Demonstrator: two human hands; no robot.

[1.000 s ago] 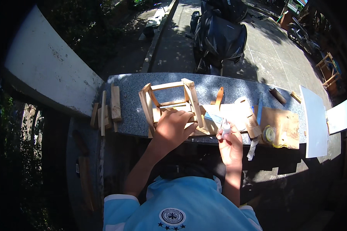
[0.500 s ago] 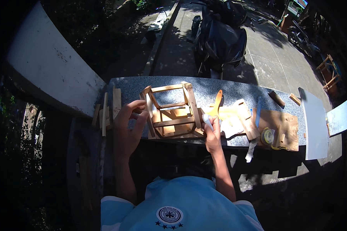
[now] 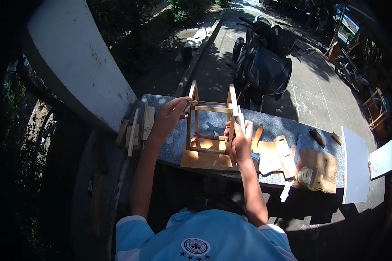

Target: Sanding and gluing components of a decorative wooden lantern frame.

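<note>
A small open wooden frame point(image 3: 211, 108) of joined slats is held up above a flat wooden board point(image 3: 196, 160) at the bench's near edge. My left hand point(image 3: 170, 116) grips its upper left side, with fingers and thumb closed on the slat. At the right side, my right hand point(image 3: 241, 141) has its fingers wrapped round the frame's slat and also holds a slim white tube point(image 3: 241, 117) that points up. The tube's lower part is hidden in the palm. Just right of that hand lies an orange-handled tool point(image 3: 258, 134), its working end partly covered.
Loose wood strips point(image 3: 148, 122) lie at the speckled bench's point(image 3: 170, 148) left end. To the right are wood offcuts point(image 3: 285, 156), a yellow-rimmed roll point(image 3: 305, 175) and a brown board point(image 3: 322, 161). A grey panel point(image 3: 355, 165) stands at the right end. Beyond is a parked motorbike point(image 3: 265, 65).
The wooden frame has been raised and tilted upright. My left hand has closed on its left side, and my right hand has taken hold of its right side while keeping the white tube.
</note>
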